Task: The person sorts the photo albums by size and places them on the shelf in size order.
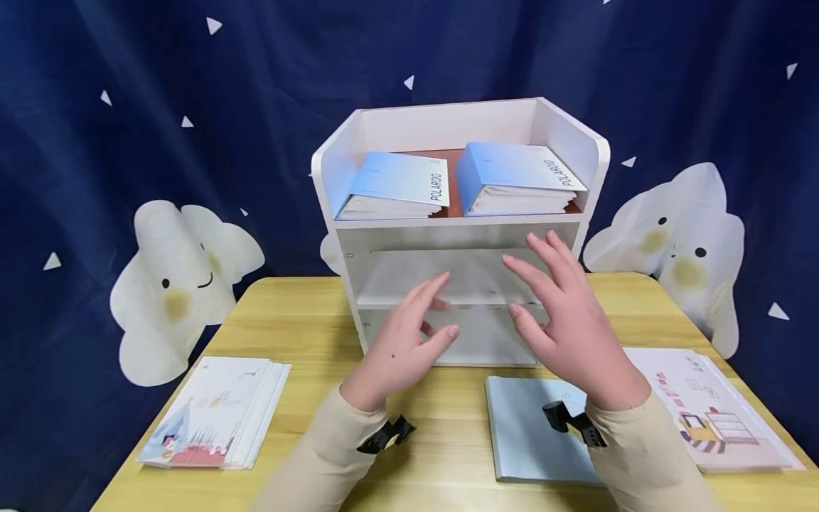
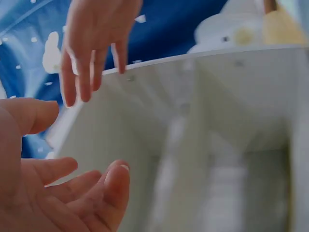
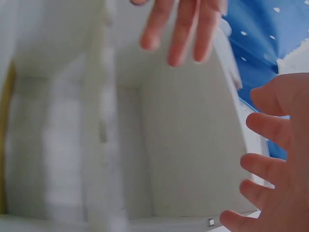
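Both hands hover in front of a white shelf unit (image 1: 448, 222), with nothing held in either. My left hand (image 1: 409, 341) has its fingers loosely spread towards the lower compartments. Facing it, my right hand (image 1: 569, 320) is raised a little higher, fingers apart. On the unit's top level lie two blue albums marked POLAROID, the left album (image 1: 399, 178) and the right album (image 1: 518, 171). The left wrist view shows the left hand (image 2: 82, 193) beside the bare compartments; the right wrist view shows the right hand (image 3: 273, 159) likewise. A light blue book (image 1: 531, 434) lies under the right forearm.
A stack of illustrated booklets (image 1: 217, 405) lies on the left of the wooden table (image 1: 288, 313). More illustrated booklets (image 1: 716, 412) lie on the right, partly behind the right sleeve. A dark blue curtain (image 1: 288, 64) with white shapes hangs behind.
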The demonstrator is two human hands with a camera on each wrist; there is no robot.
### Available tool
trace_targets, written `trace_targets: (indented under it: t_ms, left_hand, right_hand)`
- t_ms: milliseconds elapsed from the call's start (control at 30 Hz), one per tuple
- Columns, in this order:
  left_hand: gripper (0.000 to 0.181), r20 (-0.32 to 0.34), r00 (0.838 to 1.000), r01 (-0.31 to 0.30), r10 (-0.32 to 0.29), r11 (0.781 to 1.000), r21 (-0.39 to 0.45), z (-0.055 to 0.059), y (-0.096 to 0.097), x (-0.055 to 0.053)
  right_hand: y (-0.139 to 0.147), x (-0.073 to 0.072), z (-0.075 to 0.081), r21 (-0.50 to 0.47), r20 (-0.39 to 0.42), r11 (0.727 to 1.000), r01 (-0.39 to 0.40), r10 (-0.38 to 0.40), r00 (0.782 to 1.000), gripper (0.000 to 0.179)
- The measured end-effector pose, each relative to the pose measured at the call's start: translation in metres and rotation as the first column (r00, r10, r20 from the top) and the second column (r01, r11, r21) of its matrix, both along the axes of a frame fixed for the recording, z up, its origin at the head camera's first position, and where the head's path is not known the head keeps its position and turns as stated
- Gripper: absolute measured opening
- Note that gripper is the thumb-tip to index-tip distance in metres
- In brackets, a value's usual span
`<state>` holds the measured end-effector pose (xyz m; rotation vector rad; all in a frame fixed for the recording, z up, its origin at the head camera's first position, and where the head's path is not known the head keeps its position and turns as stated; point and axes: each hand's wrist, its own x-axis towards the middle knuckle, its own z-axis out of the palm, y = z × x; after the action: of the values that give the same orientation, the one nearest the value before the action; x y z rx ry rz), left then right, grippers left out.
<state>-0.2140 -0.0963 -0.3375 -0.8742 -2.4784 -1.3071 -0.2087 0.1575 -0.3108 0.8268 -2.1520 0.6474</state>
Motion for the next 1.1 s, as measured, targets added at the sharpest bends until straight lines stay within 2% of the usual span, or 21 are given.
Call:
trace_targets:
  t_ms: [100, 200, 267, 333, 367, 400, 433, 533, 567, 600, 667, 800, 900, 1100]
  left_hand:
    - [0.068, 0.11, 0.994, -0.004, 0.016, 0.995, -0.1, -0.018, -0.011, 0.004]
    - [0.068, 0.193, 0.981, 0.023, 0.016, 0.98, -0.198, -0.04, -0.016, 0.003]
    - [0.068, 0.248, 0.969, 0.06, 0.002, 0.968, -0.245, -0.053, -0.018, -0.001]
    - [0.067, 0.3, 0.954, 0.104, -0.01, 0.949, -0.297, -0.065, -0.021, -0.006]
    - [0.066, 0.322, 0.947, 0.124, -0.016, 0.94, -0.319, -0.069, -0.021, -0.008]
    - [0.066, 0.342, 0.939, 0.145, -0.022, 0.929, -0.339, -0.073, -0.022, -0.009]
    - [0.064, 0.361, 0.932, 0.164, -0.027, 0.92, -0.356, -0.077, -0.022, -0.01]
    - [0.061, 0.398, 0.917, 0.206, -0.033, 0.893, -0.401, -0.084, -0.024, -0.011]
    - [0.06, 0.405, 0.914, 0.213, -0.033, 0.887, -0.409, -0.086, -0.025, -0.011]
    - [0.06, 0.411, 0.911, 0.22, -0.033, 0.882, -0.418, -0.088, -0.025, -0.01]
    - [0.059, 0.415, 0.909, 0.233, -0.039, 0.874, -0.427, -0.089, -0.026, -0.01]
    - [0.057, 0.41, 0.911, 0.232, -0.036, 0.868, -0.439, -0.091, -0.03, -0.011]
    - [0.055, 0.419, 0.907, 0.229, -0.024, 0.866, -0.445, -0.091, -0.034, -0.014]
    - [0.056, 0.416, 0.909, 0.236, -0.027, 0.856, -0.46, -0.09, -0.038, -0.017]
  right_hand:
    - [0.005, 0.007, -0.009, 0.044, 0.077, 0.999, -0.012, 0.008, 0.997, 0.048]
    - [0.016, 0.014, -0.021, 0.135, 0.147, 0.991, -0.025, 0.005, 0.989, 0.045]
    - [0.023, 0.019, -0.029, 0.207, 0.202, 0.977, -0.046, 0.003, 0.979, 0.041]
    - [0.029, 0.022, -0.039, 0.293, 0.287, 0.952, -0.089, 0.001, 0.958, 0.037]
    - [0.03, 0.024, -0.043, 0.335, 0.35, 0.934, -0.121, -0.004, 0.937, 0.037]
    - [0.03, 0.025, -0.048, 0.371, 0.428, 0.915, -0.16, -0.016, 0.904, 0.037]
    - [0.029, 0.026, -0.052, 0.4, 0.503, 0.894, -0.201, -0.03, 0.864, 0.038]
    - [0.022, 0.027, -0.062, 0.439, 0.686, 0.843, -0.311, -0.091, 0.722, 0.043]
    - [0.02, 0.027, -0.065, 0.442, 0.719, 0.832, -0.334, -0.105, 0.688, 0.044]
    - [0.017, 0.026, -0.069, 0.444, 0.734, 0.823, -0.354, -0.108, 0.67, 0.043]
    - [0.014, 0.027, -0.075, 0.453, 0.74, 0.812, -0.368, -0.112, 0.663, 0.042]
    - [0.013, 0.025, -0.082, 0.492, 0.693, 0.791, -0.362, -0.105, 0.713, 0.039]
    - [0.012, 0.023, -0.083, 0.507, 0.669, 0.785, -0.354, -0.1, 0.736, 0.039]
    - [0.005, 0.024, -0.085, 0.528, 0.647, 0.785, -0.324, -0.125, 0.752, 0.045]
